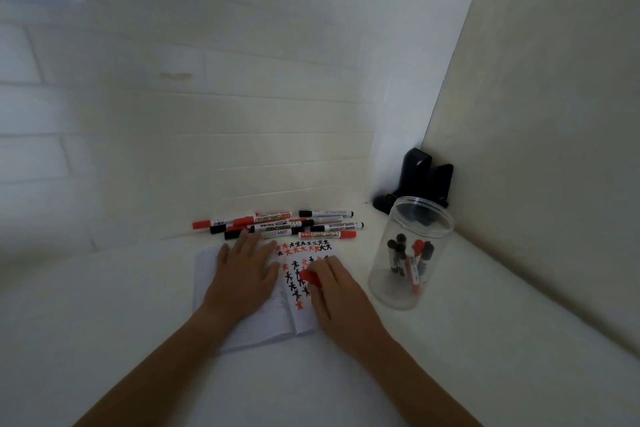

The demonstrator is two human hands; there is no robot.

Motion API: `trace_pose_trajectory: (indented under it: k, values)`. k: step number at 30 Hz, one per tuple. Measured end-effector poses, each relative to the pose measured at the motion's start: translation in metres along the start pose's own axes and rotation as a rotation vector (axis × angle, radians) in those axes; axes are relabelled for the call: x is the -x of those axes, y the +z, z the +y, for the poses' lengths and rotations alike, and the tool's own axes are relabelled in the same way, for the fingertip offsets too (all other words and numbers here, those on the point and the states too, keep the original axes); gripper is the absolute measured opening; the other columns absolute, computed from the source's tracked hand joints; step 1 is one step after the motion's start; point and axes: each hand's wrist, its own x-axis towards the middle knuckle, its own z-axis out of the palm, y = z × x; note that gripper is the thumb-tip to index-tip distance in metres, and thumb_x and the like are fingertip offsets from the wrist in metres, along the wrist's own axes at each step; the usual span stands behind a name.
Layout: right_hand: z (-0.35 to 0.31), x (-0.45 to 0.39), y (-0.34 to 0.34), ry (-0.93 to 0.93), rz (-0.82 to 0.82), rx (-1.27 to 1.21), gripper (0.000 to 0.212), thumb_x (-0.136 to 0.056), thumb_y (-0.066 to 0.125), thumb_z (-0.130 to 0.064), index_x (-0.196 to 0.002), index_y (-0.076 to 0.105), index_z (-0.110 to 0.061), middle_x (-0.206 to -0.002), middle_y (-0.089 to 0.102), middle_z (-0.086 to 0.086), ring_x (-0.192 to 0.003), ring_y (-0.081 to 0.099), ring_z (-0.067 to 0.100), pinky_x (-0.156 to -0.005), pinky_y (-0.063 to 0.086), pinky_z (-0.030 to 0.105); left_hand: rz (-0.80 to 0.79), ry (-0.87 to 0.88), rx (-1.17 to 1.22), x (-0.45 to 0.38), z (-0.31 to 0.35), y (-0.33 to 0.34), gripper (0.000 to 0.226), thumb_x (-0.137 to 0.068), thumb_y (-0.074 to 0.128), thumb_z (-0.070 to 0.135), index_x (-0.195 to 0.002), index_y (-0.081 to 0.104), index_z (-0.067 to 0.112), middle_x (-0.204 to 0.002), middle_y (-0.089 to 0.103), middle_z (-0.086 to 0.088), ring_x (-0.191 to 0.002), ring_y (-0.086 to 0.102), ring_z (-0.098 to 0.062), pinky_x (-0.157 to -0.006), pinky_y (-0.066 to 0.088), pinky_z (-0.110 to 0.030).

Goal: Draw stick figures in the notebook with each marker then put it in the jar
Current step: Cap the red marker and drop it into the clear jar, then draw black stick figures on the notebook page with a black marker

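Observation:
An open notebook (301, 317) lies on the white table, its right page covered with red and black stick figures. My left hand (242, 274) rests flat on the left page, fingers spread. My right hand (337, 291) sits on the right page and grips a red marker (310, 278), whose red end pokes out to the left over the drawings. A clear plastic jar (412, 253) stands upright to the right of the notebook, with several black and red markers inside. A heap of loose red and black markers (277, 224) lies just beyond the notebook.
A black object (420, 180) stands in the corner behind the jar. A tiled wall rises straight ahead and a plain wall (536, 149) closes the right side. The white table (104, 305) extends to the left and toward me.

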Motion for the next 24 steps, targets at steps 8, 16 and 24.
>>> trace_pose_trajectory:
  k: [8,16,24]
  values:
    - [-0.008,-0.037,-0.128,0.015,0.58,-0.203,0.018,-0.1,0.054,-0.033,-0.114,0.056,-0.022,-0.097,0.068,-0.005,-0.086,0.068,0.003,-0.078,0.056,0.014,0.076,-0.019,-0.002,-0.009,-0.003,-0.008,0.042,-0.098,0.041,0.041,-0.132,0.057,0.021,-0.136,0.054,-0.002,-0.123,0.053,-0.023,-0.102,0.04,-0.046]
    - [0.031,-0.048,-0.14,0.173,0.699,-0.254,0.026,-0.103,0.055,-0.022,-0.128,0.047,-0.02,-0.094,0.068,0.002,-0.08,0.071,0.016,-0.069,0.059,0.029,0.175,-0.081,-0.074,-0.038,-0.016,-0.022,0.036,-0.096,0.052,0.004,-0.13,0.06,0.013,-0.129,0.062,-0.01,-0.116,0.056,-0.031,-0.096,0.046,-0.045]
    - [0.04,-0.043,-0.129,0.128,0.976,-0.204,0.026,-0.105,0.048,-0.012,-0.13,0.05,-0.004,-0.106,0.061,0.005,-0.09,0.061,0.001,-0.079,0.05,0.011,0.208,-0.037,-0.066,-0.051,-0.026,-0.015,0.016,-0.093,0.063,0.018,-0.107,0.067,0.011,-0.106,0.067,-0.009,-0.093,0.056,-0.027,-0.081,0.047,-0.04]
